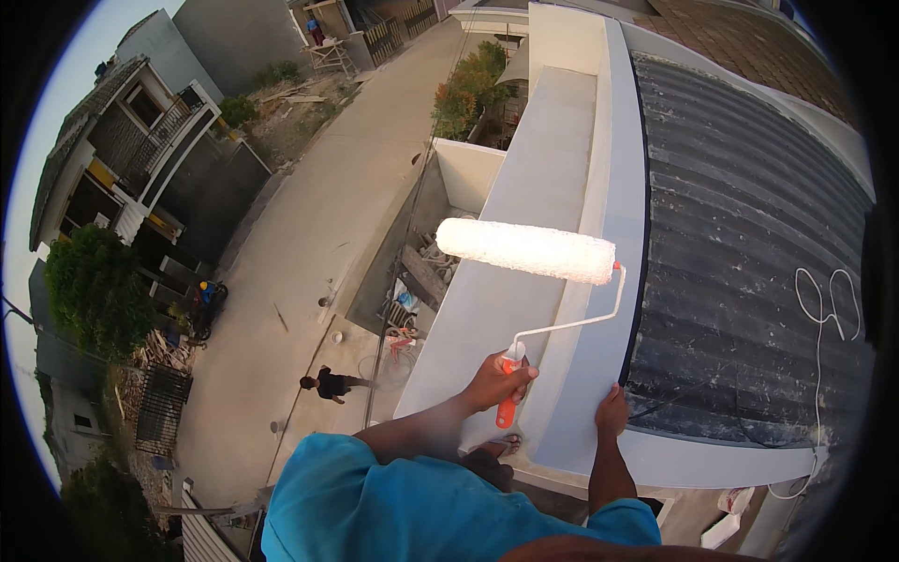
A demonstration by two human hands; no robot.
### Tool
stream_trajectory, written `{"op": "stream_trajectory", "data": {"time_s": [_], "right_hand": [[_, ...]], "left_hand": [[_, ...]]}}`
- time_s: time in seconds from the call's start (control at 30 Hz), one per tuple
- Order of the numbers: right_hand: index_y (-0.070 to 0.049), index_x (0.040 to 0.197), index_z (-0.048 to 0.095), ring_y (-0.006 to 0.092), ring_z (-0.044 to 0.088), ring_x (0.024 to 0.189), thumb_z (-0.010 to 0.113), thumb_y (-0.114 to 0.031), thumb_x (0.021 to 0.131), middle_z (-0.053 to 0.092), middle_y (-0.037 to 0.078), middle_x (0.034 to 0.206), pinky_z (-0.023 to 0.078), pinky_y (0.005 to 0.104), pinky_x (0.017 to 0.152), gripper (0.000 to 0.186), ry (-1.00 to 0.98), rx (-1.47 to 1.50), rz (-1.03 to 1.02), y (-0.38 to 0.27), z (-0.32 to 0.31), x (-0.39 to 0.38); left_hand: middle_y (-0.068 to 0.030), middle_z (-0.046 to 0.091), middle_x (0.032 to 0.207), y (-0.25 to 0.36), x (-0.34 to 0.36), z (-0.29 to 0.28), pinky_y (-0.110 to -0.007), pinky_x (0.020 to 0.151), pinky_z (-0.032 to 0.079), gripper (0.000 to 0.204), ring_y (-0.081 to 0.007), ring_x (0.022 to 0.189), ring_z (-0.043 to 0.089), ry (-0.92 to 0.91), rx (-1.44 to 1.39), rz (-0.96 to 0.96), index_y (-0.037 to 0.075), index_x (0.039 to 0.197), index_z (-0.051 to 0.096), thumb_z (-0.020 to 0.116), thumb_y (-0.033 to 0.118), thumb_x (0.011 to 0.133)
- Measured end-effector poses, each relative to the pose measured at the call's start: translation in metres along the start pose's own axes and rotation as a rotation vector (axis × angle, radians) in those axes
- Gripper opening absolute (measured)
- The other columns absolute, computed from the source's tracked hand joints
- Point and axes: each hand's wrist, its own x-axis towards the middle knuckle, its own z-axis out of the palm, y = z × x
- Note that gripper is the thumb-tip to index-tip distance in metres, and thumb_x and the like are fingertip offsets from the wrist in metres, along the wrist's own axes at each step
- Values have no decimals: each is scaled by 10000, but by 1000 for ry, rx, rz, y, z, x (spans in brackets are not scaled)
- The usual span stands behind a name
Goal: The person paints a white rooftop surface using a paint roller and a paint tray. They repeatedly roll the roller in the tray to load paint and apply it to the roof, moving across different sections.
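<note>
My left hand (501, 379) is closed round the orange and white handle of a paint roller (524, 249). Its thick, fluffy white sleeve is held up above a pale grey concrete ledge (538, 150), and the bent wire frame runs from the handle to the sleeve's right end. Farther right, my right hand (611, 412) grips the top edge of a light grey parapet (623, 178), beside the dark roof; its fingertips are partly hidden. Below the roller handle a sandalled foot (507, 443) shows on the ledge.
A dark corrugated roof (740, 253) fills the right side, with a white cord (818, 365) lying over it. Left of the ledge is a drop to a yard holding rubble (426, 272) and a street (309, 215). A person in dark clothes (331, 384) is down there.
</note>
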Motion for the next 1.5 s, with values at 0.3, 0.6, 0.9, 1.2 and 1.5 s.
{"op": "stream_trajectory", "data": {"time_s": [0.3,0.6,0.9,1.2,1.5], "right_hand": [[-84,1229,613,451,626,1022,240,-490,1045,676,226,1084,486,548,860,582,31,-15,-35,15,15,6],[-67,1221,629,457,628,1039,196,-539,1036,667,267,1079,485,555,881,666,23,-76,40,11,12,6],[-18,1144,662,465,630,1023,222,-503,1045,677,264,1057,487,552,869,662,53,-118,53,17,19,17],[-27,1229,598,472,603,1066,255,-464,1051,652,267,1124,480,540,888,583,72,-31,-14,35,37,28],[-10,1316,497,258,611,1044,476,-268,1033,607,162,1162,484,386,897,384,266,511,-350,-97,11,-36]], "left_hand": [[-28,549,622,11,2,-40,-282,508,467,202,-115,524,542,69,3,116,71,871,488,666,138,939],[-27,550,622,54,5,-91,-283,521,471,216,-116,526,543,69,-3,116,82,855,484,661,163,947],[-20,553,647,72,11,-126,-280,542,477,228,-109,554,552,44,33,112,82,857,485,658,192,956],[-32,544,685,77,5,-139,-306,577,502,183,-135,591,568,21,87,109,71,875,489,631,152,957],[-21,557,739,70,19,-135,-286,603,503,163,-113,633,566,-87,48,178,61,907,505,586,176,990]]}}
